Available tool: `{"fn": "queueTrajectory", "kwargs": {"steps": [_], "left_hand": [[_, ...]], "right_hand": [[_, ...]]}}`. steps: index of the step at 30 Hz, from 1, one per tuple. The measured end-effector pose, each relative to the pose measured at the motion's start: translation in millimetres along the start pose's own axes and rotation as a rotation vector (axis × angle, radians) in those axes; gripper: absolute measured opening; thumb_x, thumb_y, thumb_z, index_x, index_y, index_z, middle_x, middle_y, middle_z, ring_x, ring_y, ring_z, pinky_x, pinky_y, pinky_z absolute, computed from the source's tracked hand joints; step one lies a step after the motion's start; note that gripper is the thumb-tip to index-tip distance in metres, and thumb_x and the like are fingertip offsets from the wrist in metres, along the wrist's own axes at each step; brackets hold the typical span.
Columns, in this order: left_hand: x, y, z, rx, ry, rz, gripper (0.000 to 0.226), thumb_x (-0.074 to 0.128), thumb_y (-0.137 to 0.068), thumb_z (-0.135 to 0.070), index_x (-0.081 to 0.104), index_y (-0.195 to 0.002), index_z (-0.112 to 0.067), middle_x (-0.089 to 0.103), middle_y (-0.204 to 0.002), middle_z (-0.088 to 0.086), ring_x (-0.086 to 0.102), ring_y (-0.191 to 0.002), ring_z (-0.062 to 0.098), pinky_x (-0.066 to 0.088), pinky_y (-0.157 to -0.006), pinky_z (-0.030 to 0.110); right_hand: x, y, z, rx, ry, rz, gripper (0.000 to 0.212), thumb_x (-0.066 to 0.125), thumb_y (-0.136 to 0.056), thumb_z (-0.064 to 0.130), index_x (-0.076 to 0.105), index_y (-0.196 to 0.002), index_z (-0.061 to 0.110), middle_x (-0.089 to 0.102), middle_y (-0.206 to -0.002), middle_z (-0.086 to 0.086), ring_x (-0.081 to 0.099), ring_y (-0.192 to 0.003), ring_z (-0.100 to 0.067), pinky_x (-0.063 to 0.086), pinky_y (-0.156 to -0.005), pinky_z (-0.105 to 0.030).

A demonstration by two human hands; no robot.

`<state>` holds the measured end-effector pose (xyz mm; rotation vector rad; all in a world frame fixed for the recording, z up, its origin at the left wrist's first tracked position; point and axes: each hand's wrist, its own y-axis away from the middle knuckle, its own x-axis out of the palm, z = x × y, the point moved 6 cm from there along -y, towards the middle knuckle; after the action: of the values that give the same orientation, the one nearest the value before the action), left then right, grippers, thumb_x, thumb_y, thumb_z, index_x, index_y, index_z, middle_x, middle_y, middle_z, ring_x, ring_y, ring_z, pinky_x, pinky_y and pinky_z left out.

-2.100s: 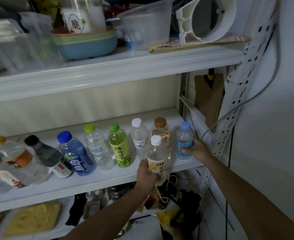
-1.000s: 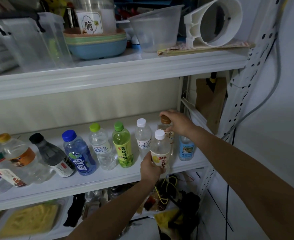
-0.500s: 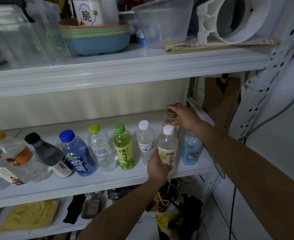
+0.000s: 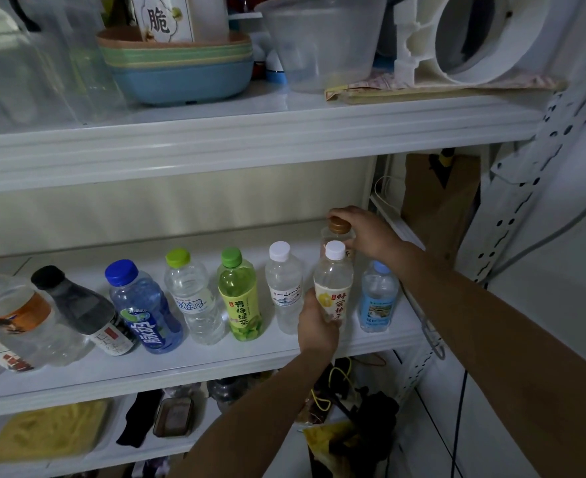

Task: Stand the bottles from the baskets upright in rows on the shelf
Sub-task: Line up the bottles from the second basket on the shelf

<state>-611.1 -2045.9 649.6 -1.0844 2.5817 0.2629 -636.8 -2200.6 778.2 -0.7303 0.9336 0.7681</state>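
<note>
Several bottles stand in a row on the white middle shelf (image 4: 215, 360). My left hand (image 4: 315, 326) grips the lower body of a white-capped bottle with a yellow label (image 4: 333, 284), upright near the shelf's front. Behind it stands a brown-capped bottle (image 4: 338, 232), and my right hand (image 4: 367, 232) holds it by the cap and neck. A light-blue-capped bottle (image 4: 378, 298) stands at the right end. To the left are a white-capped water bottle (image 4: 283, 288), a green tea bottle (image 4: 238, 294), a clear bottle with a lime cap (image 4: 191, 294) and a blue bottle (image 4: 143, 308).
At the left end, a black-capped bottle (image 4: 77, 312) and an orange-labelled bottle (image 4: 12, 308) lean. The upper shelf carries stacked bowls (image 4: 181, 70), a clear tub (image 4: 319, 43) and a white round part (image 4: 474, 39). Clutter fills the lower shelf. A perforated post (image 4: 526, 174) stands right.
My right hand left the light-blue-capped bottle and took the brown-capped bottle by its cap, shifting it back. My left hand set the yellow-label bottle in front of it.
</note>
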Motion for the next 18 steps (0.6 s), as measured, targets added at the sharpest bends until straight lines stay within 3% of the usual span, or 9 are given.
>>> {"fn": "queueTrajectory", "kwargs": {"steps": [6, 10, 13, 16, 18], "left_hand": [[1.1, 2.0, -1.6, -0.005, -0.027, 0.044, 0.07, 0.071, -0.078, 0.0, 0.035, -0.136, -0.013, 0.056, -0.13, 0.004, 0.052, -0.121, 0.022, 0.041, -0.099, 0.028], [2.9, 16.7, 3.8, -0.054, -0.029, 0.064, 0.089, 0.07, -0.082, -0.008, 0.014, -0.151, -0.014, 0.039, -0.148, 0.005, 0.04, -0.134, 0.022, 0.036, -0.111, 0.037], [-9.2, 42.0, -1.9, -0.062, -0.132, -0.028, 0.066, 0.058, -0.093, -0.02, 0.022, -0.148, -0.012, 0.039, -0.147, 0.006, 0.042, -0.132, 0.023, 0.04, -0.105, 0.036], [-45.3, 63.0, -32.1, 0.25, -0.27, -0.175, 0.036, 0.049, -0.096, -0.029, 0.042, -0.128, -0.014, 0.05, -0.125, 0.002, 0.051, -0.114, 0.019, 0.048, -0.086, 0.035], [-81.5, 64.4, -54.9, 0.547, -0.352, -0.295, 0.032, 0.044, -0.095, -0.031, 0.048, -0.12, -0.012, 0.054, -0.114, 0.005, 0.053, -0.105, 0.021, 0.049, -0.084, 0.036]], "right_hand": [[1.0, 6.4, 0.9, 0.013, -0.001, 0.016, 0.065, 0.071, -0.08, 0.01, 0.045, -0.137, 0.024, 0.044, -0.142, -0.003, 0.046, -0.126, -0.025, 0.04, -0.103, -0.042], [1.3, 14.8, -2.7, 0.065, 0.016, 0.083, 0.07, 0.06, -0.09, 0.012, 0.027, -0.148, 0.032, 0.02, -0.157, 0.002, 0.023, -0.142, -0.019, 0.023, -0.114, -0.034], [-2.9, 22.6, -5.1, 0.135, -0.026, 0.042, 0.06, 0.051, -0.097, 0.023, 0.023, -0.149, 0.031, 0.015, -0.159, 0.003, 0.015, -0.145, -0.021, 0.02, -0.117, -0.043], [-11.5, 29.5, 6.3, 0.172, -0.002, -0.001, 0.051, 0.039, -0.101, 0.035, 0.024, -0.149, 0.027, 0.016, -0.158, 0.001, 0.013, -0.146, -0.021, 0.018, -0.117, -0.042], [-18.1, 32.0, 20.9, 0.17, 0.038, -0.026, 0.051, 0.034, -0.101, 0.04, 0.024, -0.15, 0.026, 0.016, -0.159, 0.001, 0.012, -0.146, -0.02, 0.015, -0.117, -0.042]]}}
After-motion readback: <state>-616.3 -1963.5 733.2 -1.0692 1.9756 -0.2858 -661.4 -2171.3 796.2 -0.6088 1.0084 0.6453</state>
